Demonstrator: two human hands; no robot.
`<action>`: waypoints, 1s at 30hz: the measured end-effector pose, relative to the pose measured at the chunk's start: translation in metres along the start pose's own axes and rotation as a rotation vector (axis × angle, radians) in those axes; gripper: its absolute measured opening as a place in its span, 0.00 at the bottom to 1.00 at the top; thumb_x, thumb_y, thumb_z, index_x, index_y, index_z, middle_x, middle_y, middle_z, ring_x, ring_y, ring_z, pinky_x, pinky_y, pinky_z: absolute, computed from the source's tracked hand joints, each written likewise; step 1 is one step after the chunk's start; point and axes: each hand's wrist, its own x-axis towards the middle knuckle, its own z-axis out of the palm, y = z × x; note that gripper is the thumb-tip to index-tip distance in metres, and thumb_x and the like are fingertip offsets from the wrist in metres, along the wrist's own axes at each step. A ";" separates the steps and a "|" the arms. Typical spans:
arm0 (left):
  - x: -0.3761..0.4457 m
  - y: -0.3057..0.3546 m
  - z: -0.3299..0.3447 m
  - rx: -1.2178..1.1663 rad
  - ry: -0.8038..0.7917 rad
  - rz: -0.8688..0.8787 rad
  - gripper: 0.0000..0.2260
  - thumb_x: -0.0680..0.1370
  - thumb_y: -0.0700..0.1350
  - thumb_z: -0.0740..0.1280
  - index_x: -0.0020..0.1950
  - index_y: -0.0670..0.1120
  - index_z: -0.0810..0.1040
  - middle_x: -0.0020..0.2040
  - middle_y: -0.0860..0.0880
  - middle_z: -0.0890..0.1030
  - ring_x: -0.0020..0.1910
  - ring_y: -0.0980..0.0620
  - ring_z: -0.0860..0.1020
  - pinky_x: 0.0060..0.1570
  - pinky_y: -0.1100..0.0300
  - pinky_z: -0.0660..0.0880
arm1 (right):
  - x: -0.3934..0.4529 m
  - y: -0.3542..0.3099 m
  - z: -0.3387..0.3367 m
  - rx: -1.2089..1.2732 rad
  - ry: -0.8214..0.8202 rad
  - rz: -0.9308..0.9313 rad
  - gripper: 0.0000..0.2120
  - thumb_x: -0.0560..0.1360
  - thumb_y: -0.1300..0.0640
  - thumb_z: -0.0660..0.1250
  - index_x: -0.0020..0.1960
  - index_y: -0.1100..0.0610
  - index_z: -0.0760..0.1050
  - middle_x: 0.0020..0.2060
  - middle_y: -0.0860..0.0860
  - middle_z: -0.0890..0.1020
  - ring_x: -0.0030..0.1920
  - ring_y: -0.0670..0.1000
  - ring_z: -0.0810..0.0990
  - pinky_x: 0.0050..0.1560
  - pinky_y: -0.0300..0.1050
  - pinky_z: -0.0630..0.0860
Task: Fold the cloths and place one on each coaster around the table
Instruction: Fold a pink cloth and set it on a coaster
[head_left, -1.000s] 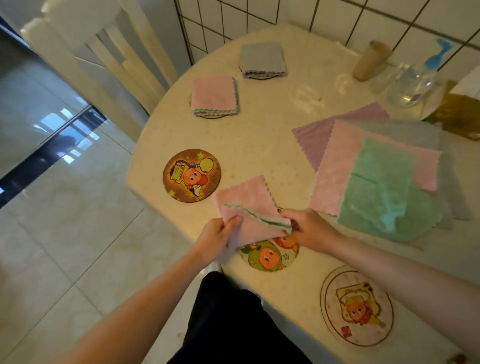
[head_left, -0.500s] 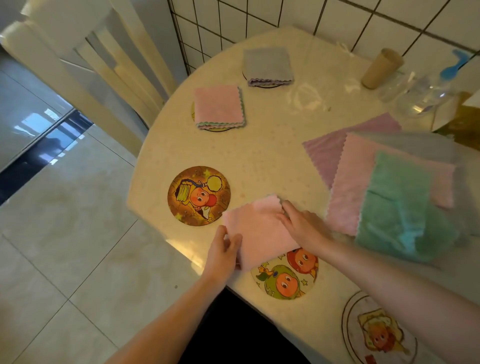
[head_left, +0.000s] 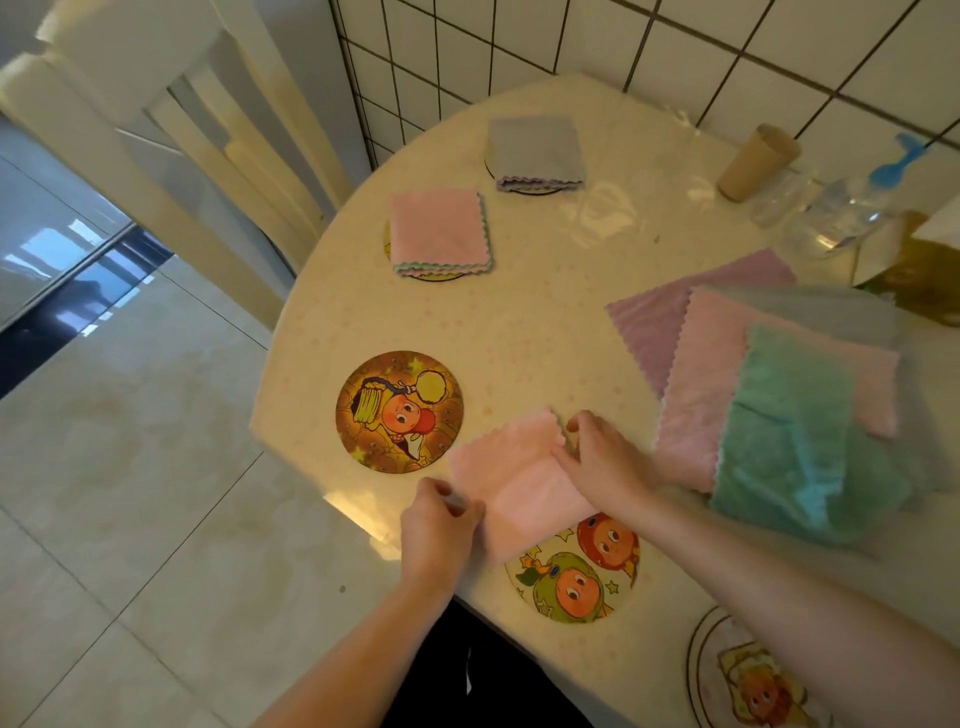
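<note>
Both hands on the pink cloth (head_left: 511, 478) at lower centre — left hand (head_left: 439, 525) pinching its near corner, right hand (head_left: 602, 462) pressing its far edge, counter (head_left: 519, 322) beneath, orange coaster (head_left: 399, 413) just left

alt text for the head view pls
Both hands, left and right, press a folded pink cloth on a round table, between two bare cartoon coasters. Two far coasters already hold folded cloths; unfolded cloths lie stacked to the right.

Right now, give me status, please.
Left hand and right hand grip pink cloth, folded. Yellow coaster bare beside it. Nothing blocking.
</note>
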 end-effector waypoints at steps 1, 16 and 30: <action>0.000 0.002 0.002 0.000 0.005 -0.005 0.13 0.74 0.48 0.71 0.54 0.47 0.70 0.47 0.50 0.78 0.41 0.53 0.76 0.40 0.61 0.71 | 0.001 -0.006 0.001 0.045 0.007 0.030 0.17 0.77 0.43 0.59 0.54 0.56 0.68 0.50 0.51 0.76 0.45 0.52 0.76 0.38 0.46 0.72; 0.017 0.030 -0.017 -0.567 -0.347 0.002 0.12 0.70 0.40 0.71 0.43 0.45 0.68 0.40 0.44 0.72 0.41 0.48 0.72 0.37 0.55 0.68 | 0.024 -0.023 -0.003 0.345 -0.085 0.236 0.15 0.69 0.59 0.68 0.54 0.56 0.68 0.51 0.53 0.75 0.48 0.52 0.75 0.45 0.46 0.74; 0.093 0.028 -0.132 -0.497 -0.185 -0.022 0.08 0.79 0.44 0.66 0.54 0.41 0.75 0.49 0.41 0.81 0.47 0.42 0.80 0.44 0.46 0.80 | 0.083 -0.141 -0.004 0.907 -0.070 0.142 0.17 0.73 0.63 0.66 0.61 0.56 0.71 0.47 0.47 0.75 0.44 0.45 0.75 0.39 0.35 0.72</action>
